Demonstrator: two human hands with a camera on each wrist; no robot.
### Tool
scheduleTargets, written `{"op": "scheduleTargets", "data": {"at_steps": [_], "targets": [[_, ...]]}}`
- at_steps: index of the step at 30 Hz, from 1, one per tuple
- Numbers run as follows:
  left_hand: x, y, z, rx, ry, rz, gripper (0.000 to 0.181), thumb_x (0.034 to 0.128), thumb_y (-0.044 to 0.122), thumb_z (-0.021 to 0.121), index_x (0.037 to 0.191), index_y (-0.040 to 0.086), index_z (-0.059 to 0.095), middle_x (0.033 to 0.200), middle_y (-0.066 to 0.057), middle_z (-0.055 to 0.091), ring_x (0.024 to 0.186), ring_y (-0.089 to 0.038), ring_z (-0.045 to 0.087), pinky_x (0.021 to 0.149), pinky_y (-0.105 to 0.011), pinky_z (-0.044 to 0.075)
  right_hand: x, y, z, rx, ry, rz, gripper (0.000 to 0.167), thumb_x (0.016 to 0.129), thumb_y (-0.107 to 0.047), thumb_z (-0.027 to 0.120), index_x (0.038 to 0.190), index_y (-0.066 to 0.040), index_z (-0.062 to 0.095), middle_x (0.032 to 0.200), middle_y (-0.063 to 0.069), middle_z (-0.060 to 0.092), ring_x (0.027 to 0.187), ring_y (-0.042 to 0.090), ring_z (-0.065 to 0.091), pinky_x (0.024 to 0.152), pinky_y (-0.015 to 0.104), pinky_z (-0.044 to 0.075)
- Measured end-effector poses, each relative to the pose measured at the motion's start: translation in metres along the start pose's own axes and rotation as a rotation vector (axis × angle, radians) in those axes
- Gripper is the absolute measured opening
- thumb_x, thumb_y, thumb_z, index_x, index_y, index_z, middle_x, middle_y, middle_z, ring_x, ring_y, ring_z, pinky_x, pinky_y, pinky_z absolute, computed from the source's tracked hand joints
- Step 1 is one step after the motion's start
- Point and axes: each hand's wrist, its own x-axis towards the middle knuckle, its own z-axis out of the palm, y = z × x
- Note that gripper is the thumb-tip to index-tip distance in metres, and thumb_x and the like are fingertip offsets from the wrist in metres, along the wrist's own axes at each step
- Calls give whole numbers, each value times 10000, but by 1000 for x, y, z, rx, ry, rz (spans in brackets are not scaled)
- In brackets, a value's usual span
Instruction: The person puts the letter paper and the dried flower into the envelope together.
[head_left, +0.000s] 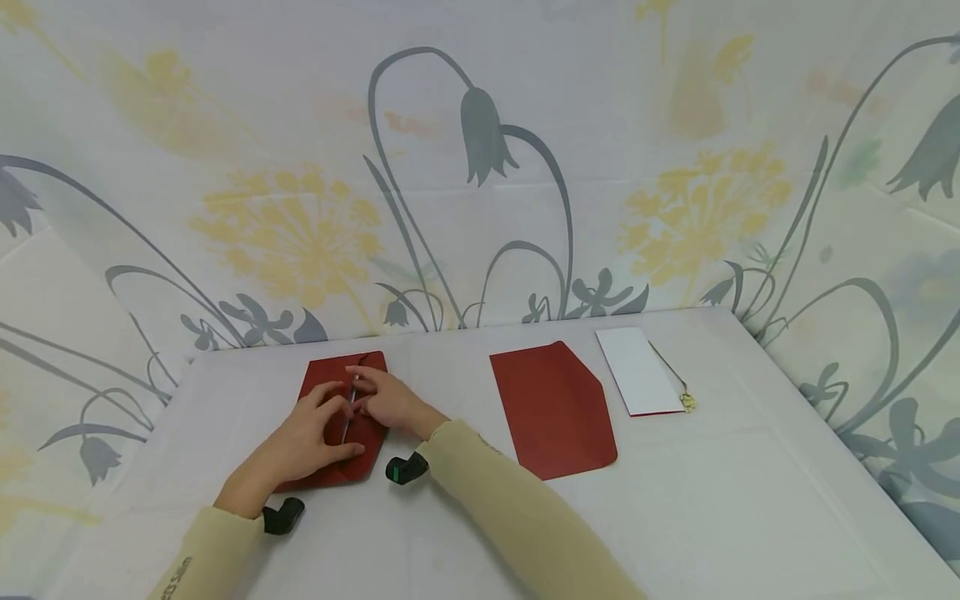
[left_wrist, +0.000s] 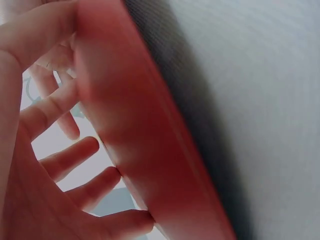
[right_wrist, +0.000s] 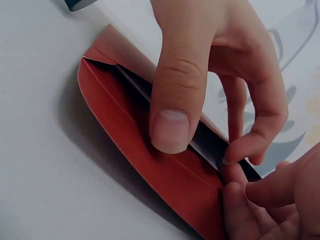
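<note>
On the left of the table, a red envelope (head_left: pixel 352 471) lies under both hands, with a thin pale edge along its opening. My left hand (head_left: pixel 311 433) spans it: the thumb presses on the red inner face (right_wrist: pixel 125 120), while the spread fingers touch the edge in the left wrist view. At the upper part of the opening, my right hand (head_left: pixel 393 402) pinches the envelope's edge beside the left fingers; its fingertips partly cover that spot. The opening shows as a dark gap in the right wrist view. What is inside is mostly hidden.
A second red envelope (head_left: pixel 555 408) lies flat right of the hands, its pointed side to the right. Beyond it is a white card (head_left: pixel 640 371) with a red lower edge and a cord ending in a gold ornament (head_left: pixel 688 402). Patterned cloth (head_left: pixel 480 250) rises behind.
</note>
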Motion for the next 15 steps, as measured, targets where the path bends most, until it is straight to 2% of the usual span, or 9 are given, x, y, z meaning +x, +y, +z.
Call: {"op": "scheduleTargets", "data": {"at_steps": [6,10,15], "targets": [[0,1,1,5,-36,1,417,759,374,858,1031,168,618,1438,-276,388,1294,-520,358,947,-703,401,-7,0,-6,-7,26,-31,574,864,162,456,1358,-99,589,1305,89,625,950,119,684,769,222,529],[-1,1,1,5,-47,-8,404,748,356,867,1011,176,618,1442,-273,382,1309,-523,335,950,-701,401,-11,1,-14,15,-7,-60,564,859,162,453,1365,-58,570,1259,101,646,994,152,685,797,242,538],[0,3,2,15,-69,-35,406,735,385,874,970,206,596,1448,-255,380,1310,-516,332,932,-682,432,-12,4,-22,-15,-49,-82,503,886,125,496,1350,-51,578,1221,84,665,1005,135,683,819,235,531]]}}
